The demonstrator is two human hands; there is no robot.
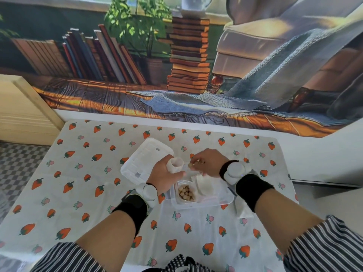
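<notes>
My left hand [167, 176] grips a small white paper cup [175, 164], tilted so that its mouth faces up and toward me. My right hand [208, 160] is just right of the cup and pinches a small tan ball [190, 165] at its fingertips, close to the cup's rim. Below both hands a clear plastic box [224, 201] stands on the table. Its left compartment holds several tan balls [185, 191]. Its right side holds white paper cups [205, 185].
The box's clear lid [141, 160] lies flat on the table, left of and behind my left hand. A strawberry-print cloth [94, 193] covers the table. The wall hanging with printed books and an armchair [176, 65] rises behind the far edge. A cream cabinet [21, 110] stands at far left.
</notes>
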